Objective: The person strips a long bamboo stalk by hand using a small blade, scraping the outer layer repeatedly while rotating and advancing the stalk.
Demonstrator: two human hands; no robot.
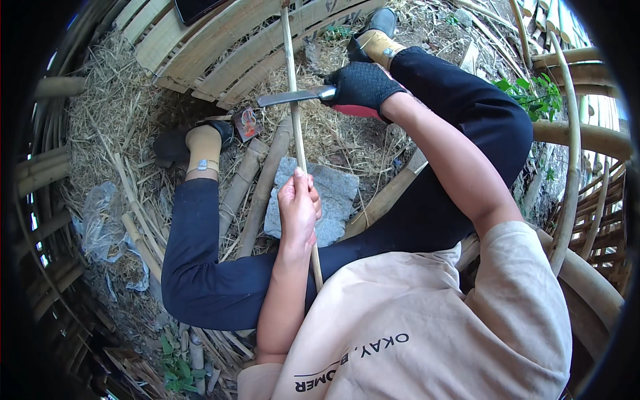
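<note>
A long, pale bamboo strip point(297, 137) runs from my waist, between my legs, up to a wooden slatted panel point(220, 57). My bare left hand point(299, 208) is closed round its lower part, thumb on top. In a black glove with a red patch, my right hand point(363, 90) grips a knife point(288, 98) by its handle, which the fingers mostly hide. The flat grey blade points left and lies across the strip, well above my left hand. Whether the edge bites into the strip, I cannot tell.
A grey stone slab point(320, 200) lies below my left hand, beside bamboo poles point(265, 190). Straw covers the ground, with a small printed packet point(246, 124) by my left foot and clear plastic point(105, 223) farther left. A dark phone-like object point(193, 9) rests on the panel.
</note>
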